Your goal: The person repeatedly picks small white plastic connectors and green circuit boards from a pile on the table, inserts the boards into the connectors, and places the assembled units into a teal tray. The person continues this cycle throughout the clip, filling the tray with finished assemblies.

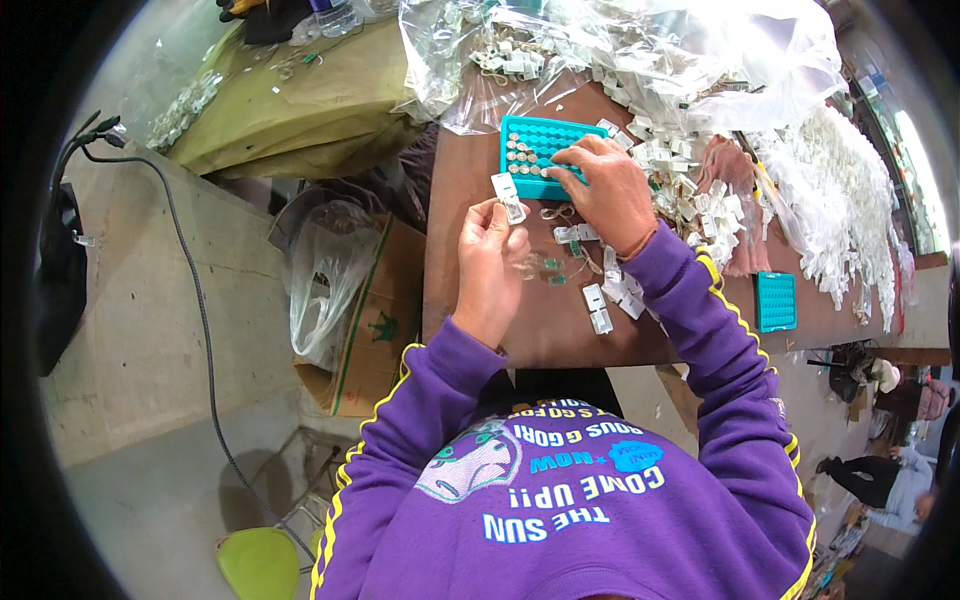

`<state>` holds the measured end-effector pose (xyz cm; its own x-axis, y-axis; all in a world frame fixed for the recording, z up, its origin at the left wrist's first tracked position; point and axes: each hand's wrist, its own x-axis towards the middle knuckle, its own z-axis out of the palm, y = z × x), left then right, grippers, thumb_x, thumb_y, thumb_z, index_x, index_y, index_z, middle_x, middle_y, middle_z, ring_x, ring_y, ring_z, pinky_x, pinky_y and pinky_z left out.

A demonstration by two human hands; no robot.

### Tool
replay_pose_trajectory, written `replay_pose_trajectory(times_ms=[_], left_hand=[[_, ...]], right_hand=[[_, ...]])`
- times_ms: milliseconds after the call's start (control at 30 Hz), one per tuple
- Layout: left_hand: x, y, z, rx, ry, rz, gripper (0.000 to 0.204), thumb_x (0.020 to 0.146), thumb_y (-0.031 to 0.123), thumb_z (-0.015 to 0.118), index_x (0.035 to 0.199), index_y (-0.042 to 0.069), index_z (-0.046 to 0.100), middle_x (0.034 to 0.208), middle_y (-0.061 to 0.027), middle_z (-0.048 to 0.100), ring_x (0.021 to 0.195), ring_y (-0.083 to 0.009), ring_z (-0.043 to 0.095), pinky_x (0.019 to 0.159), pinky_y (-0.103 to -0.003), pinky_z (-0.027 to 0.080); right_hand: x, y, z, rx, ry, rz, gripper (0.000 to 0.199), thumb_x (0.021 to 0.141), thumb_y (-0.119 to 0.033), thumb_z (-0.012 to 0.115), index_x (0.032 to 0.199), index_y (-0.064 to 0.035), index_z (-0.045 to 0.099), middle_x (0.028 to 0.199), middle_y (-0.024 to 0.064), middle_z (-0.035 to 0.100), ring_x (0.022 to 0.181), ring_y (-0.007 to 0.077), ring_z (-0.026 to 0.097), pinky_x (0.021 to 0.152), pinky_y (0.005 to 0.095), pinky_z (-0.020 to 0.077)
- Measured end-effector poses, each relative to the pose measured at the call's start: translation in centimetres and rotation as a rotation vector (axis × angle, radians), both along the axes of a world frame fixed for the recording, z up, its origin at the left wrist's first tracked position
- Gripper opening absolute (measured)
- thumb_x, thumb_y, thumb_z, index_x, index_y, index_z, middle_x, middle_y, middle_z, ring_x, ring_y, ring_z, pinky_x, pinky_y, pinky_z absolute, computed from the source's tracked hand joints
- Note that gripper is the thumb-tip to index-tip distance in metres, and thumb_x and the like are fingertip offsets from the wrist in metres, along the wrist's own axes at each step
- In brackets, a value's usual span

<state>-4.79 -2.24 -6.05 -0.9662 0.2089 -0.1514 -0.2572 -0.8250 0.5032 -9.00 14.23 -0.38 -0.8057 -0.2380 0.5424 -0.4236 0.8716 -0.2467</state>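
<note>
My left hand [490, 240] pinches a small white plastic case [508, 196] between thumb and fingertips, beside the near left corner of a teal grid tray [570, 130]. Several small round silver button cells [518, 155] sit in the left part of that tray. My right hand [610, 190] reaches over the tray's near right part, thumb and forefinger drawn together at a button cell [545, 172]. Its other fingers are bent above the tray. Close to me on the brown table lie loose white cases [597, 308] and small green circuit boards [554, 272].
Heaps of white cases [690, 165] and clear plastic sheeting [740, 50] cover the table's far and right sides. A second teal tray [775, 302] lies near the right edge. Left of the table stands a cardboard box [375, 330] with a plastic bag [325, 270]. A cable [200, 290] hangs farther left.
</note>
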Motion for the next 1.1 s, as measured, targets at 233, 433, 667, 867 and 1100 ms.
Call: replay_pose_trajectory(times_ms=[233, 433, 667, 867, 1100], left_hand=[[0.2, 0.3, 0.5, -0.043, -0.017, 0.022, 0.015, 0.1, 0.021, 0.051, 0.106, 0.006, 0.052, 0.094, -0.0049, 0.062, 0.068, -0.0071, 0.052, 0.056, -0.018, 0.043], [0.0, 0.4, 0.3, -0.061, -0.055, 0.056, 0.018, 0.099, 0.018, 0.054, 0.109, 0.004, 0.049, 0.1, -0.009, 0.063, 0.084, -0.014, 0.062, 0.073, -0.03, 0.054], [0.1, 0.4, 0.2, -0.009, -0.048, 0.048, 0.018, 0.099, 0.018, 0.054, 0.109, 0.004, 0.051, 0.1, -0.0093, 0.064, 0.088, -0.0158, 0.064, 0.077, -0.03, 0.054], [0.0, 0.3, 0.3, 0.019, -0.035, 0.041, 0.014, 0.099, 0.018, 0.053, 0.107, 0.007, 0.054, 0.099, -0.008, 0.065, 0.088, -0.014, 0.065, 0.078, -0.028, 0.054], [0.0, 0.3, 0.4, 0.014, -0.034, 0.032, 0.015, 0.098, 0.018, 0.055, 0.109, 0.007, 0.055, 0.1, -0.0084, 0.066, 0.089, -0.0142, 0.065, 0.079, -0.028, 0.054]], right_hand=[[-1.3, -0.1, -1.0, -0.078, -0.103, 0.027, 0.012, 0.078, -0.019, 0.071, 0.082, -0.0086, 0.068, 0.086, 0.0084, 0.064, 0.087, 0.0289, 0.061, 0.076, 0.0412, 0.0467], [-1.1, 0.3, -0.8, -0.09, -0.115, 0.097, 0.011, 0.077, -0.016, 0.072, 0.082, -0.0078, 0.066, 0.086, 0.0079, 0.064, 0.086, 0.029, 0.061, 0.076, 0.0409, 0.047], [-1.1, -0.1, -1.1, -0.116, -0.116, 0.145, 0.012, 0.076, -0.014, 0.074, 0.081, -0.0071, 0.066, 0.086, 0.0081, 0.063, 0.085, 0.0297, 0.061, 0.076, 0.0401, 0.0483], [-0.8, 0.7, -1.1, -0.12, -0.102, 0.156, 0.014, 0.075, -0.013, 0.074, 0.083, -0.0051, 0.066, 0.084, 0.0087, 0.062, 0.084, 0.0286, 0.062, 0.071, 0.0388, 0.0497], [-1.5, 0.5, -0.4, -0.188, -0.133, 0.145, 0.012, 0.077, -0.009, 0.072, 0.085, -0.0034, 0.065, 0.081, 0.0106, 0.063, 0.077, 0.0295, 0.063, 0.068, 0.038, 0.0499]])
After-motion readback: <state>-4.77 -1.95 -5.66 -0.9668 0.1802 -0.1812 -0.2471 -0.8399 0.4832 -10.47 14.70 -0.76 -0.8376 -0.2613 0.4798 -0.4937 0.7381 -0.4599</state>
